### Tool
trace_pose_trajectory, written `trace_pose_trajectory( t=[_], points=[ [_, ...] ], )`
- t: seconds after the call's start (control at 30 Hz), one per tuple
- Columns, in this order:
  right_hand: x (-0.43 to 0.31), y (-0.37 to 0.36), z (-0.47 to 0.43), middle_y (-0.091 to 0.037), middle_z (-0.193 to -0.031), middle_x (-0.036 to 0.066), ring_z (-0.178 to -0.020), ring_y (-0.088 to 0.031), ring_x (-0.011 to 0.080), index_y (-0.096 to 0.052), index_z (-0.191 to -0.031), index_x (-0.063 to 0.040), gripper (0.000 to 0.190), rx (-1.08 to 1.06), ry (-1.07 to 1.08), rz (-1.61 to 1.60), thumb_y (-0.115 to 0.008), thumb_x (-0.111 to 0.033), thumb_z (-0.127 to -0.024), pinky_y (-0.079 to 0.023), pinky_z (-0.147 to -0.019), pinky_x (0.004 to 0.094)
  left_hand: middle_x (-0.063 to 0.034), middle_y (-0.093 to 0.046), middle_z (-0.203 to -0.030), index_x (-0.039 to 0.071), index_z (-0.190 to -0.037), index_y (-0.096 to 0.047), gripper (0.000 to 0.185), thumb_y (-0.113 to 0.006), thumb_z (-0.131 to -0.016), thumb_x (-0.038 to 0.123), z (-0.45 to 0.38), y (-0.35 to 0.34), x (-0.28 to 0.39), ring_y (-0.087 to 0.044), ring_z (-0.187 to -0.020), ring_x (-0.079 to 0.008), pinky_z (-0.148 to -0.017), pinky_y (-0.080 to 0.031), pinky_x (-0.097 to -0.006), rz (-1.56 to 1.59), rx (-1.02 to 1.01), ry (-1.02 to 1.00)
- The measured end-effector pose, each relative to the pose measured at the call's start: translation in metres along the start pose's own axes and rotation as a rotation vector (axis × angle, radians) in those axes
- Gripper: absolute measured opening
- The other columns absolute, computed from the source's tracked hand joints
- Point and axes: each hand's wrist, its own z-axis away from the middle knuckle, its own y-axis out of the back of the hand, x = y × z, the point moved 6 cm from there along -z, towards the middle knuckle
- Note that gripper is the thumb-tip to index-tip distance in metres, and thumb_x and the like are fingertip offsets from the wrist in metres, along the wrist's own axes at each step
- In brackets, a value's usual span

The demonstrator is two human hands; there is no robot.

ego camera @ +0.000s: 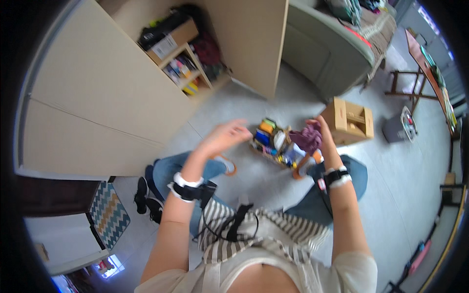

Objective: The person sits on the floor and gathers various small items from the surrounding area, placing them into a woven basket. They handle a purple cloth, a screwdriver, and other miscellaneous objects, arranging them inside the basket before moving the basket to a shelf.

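Note:
My right hand (321, 132) grips a crumpled purple cloth (308, 137), held up in front of me between thumb and fingers. Nothing is in my left hand (230, 134), which hovers to the left with its fingers slightly apart and blurred. Below and between both hands, a shallow box (270, 157) packed with small items rests on the floor. Among its contents I make out an orange packet (266, 127), a blue packet (262, 138) and a white rounded thing (279, 140). The cloth and my right hand hide part of the box's right side.
A cardboard box (331, 126) stands right of the packed box, with a grey bin (394, 129) farther right. Ahead, an open cabinet door (253, 44) juts out beside shelves (185, 67) and a sofa (311, 51). Black shoes (141, 196) lie at my left.

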Motion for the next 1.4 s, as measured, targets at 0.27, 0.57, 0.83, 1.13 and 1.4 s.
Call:
trace_pose_trajectory(
  t=[0.27,0.57,0.83,1.13,1.4],
  points=[
    [0.139,0.022,-0.03,-0.061,-0.082,0.009,-0.07,-0.061,0.021,-0.055,-0.094,0.0,0.026,0.207,-0.373,0.228,-0.061,-0.022,-0.081,-0.053,-0.067,0.0341,-0.0102,-0.06,-0.11,0.002,-0.125,-0.048,0.05,-0.062,-0.085,0.027,0.046,0.05,-0.032,-0.059,-0.088,-0.0142,-0.076,-0.048,-0.0254,0.28,0.156,-0.036],
    [0.191,0.041,-0.084,-0.058,-0.086,0.011,-0.071,-0.058,0.0263,-0.05,-0.103,-0.002,0.027,0.333,-0.111,0.041,-0.052,-0.024,-0.088,-0.049,-0.064,0.0396,-0.0101,-0.057,-0.114,0.002,-0.129,-0.043,0.049,-0.06,-0.087,0.021,0.066,0.036,-0.057,-0.057,-0.093,-0.0139,-0.078,-0.047,-0.0266,0.25,0.068,0.037],
    [0.145,-0.024,-0.073,-0.061,-0.08,0.009,-0.067,-0.058,0.0248,-0.054,-0.097,-0.003,0.023,0.288,-0.284,0.189,-0.052,-0.023,-0.088,-0.05,-0.061,0.0369,-0.0127,-0.057,-0.114,0.0,-0.126,-0.045,0.05,-0.06,-0.087,0.028,0.107,0.075,-0.072,-0.057,-0.096,-0.0176,-0.079,-0.048,-0.0285,0.349,0.237,0.08],
    [0.002,-0.164,0.045,-0.059,-0.066,0.003,-0.052,-0.051,0.0122,-0.058,-0.074,-0.005,0.029,-0.119,0.017,0.61,-0.058,-0.032,-0.087,-0.042,-0.05,0.0251,-0.0238,-0.022,-0.141,-0.002,-0.139,-0.013,0.093,-0.066,-0.078,0.044,0.091,0.029,-0.147,-0.028,-0.129,-0.0376,-0.092,-0.042,-0.0494,0.916,0.162,0.384],
    [-0.134,-0.364,0.212,-0.052,-0.062,0.005,-0.053,-0.052,0.0127,-0.049,-0.075,-0.007,0.026,-0.464,0.18,0.652,-0.052,-0.028,-0.091,-0.044,-0.048,0.0232,-0.0228,-0.005,-0.146,0.014,-0.143,0.009,0.11,-0.053,-0.071,0.071,0.094,-0.017,-0.067,-0.03,-0.124,-0.0499,-0.097,-0.028,-0.0648,1.804,-0.053,0.234]
  ],
)
